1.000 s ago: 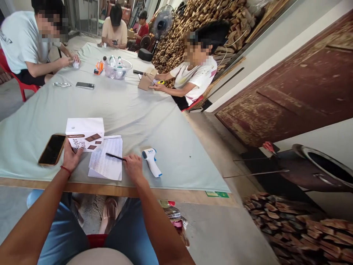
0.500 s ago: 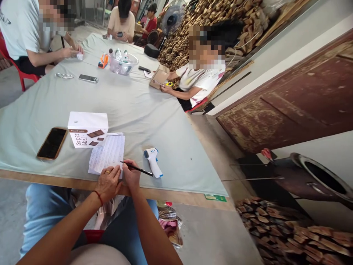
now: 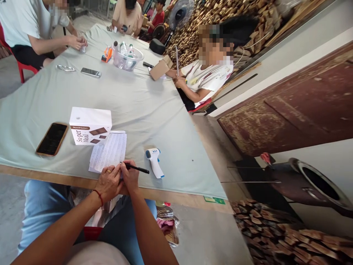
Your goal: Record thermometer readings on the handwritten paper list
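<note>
My right hand (image 3: pixel 130 177) grips a black pen (image 3: pixel 139 168), its tip end close to the lower right of a handwritten sheet of paper (image 3: pixel 110 151). Lying flat on the paper's lower edge is my left hand (image 3: pixel 109 180), with a ring and a red wrist string; its fingers reach toward the pen tip. More sheets show beneath the top one. A white box (image 3: pixel 91 126) printed "Super Meal" stands on the papers' upper left part. To the right of my right hand lies a white and blue infrared thermometer (image 3: pixel 154 162).
A phone in an orange-brown case (image 3: pixel 52 139) lies left of the box. Farther up the cloth-covered table (image 3: pixel 132 106) are another phone (image 3: pixel 91 72), a clear basin (image 3: pixel 128 62) of bottles and an orange tape dispenser (image 3: pixel 107 55). Several people sit around it; one handles a cardboard box (image 3: pixel 161 68).
The pen has shifted slightly, and my left fingers are now nearer its tip. The person at right has tilted the cardboard box and now holds a long thin strip upright. The view has shifted slightly.
</note>
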